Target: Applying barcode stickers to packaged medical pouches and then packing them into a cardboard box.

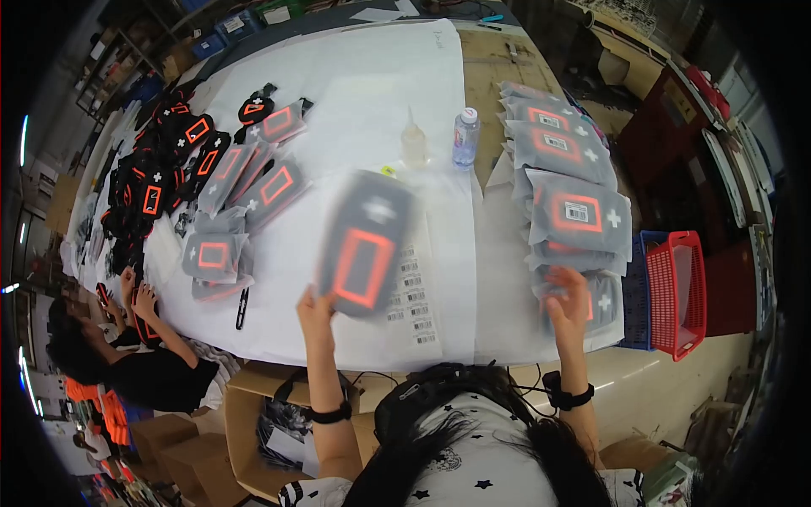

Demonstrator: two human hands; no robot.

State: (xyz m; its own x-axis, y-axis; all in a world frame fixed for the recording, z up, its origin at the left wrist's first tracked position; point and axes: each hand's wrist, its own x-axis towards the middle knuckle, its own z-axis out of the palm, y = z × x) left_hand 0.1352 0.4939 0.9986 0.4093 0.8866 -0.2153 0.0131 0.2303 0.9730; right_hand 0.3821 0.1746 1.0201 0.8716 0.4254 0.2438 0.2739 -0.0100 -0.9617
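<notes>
A black pouch in a frosted plastic bag point(367, 244), with a white cross and an orange-red rectangle, is gripped at its lower left corner by my left hand point(318, 317); it is blurred. My right hand point(567, 304), fingers apart, is over the near end of the right-hand row of bagged pouches point(573, 215); whether it touches them is unclear. Several pouches there bear barcode labels. A sheet of barcode stickers point(415, 310) lies between my hands, partly behind the held pouch. More bagged pouches point(215, 256) lie to the left.
Loose black pouches point(155, 171) are heaped at the far left, near a co-worker point(146, 367). A black marker point(241, 309), a nozzle bottle point(415, 142) and a clear plastic bottle point(466, 139) are on the table. Red point(678, 295) and blue baskets stand right; an open carton point(244, 431) stands below the table edge.
</notes>
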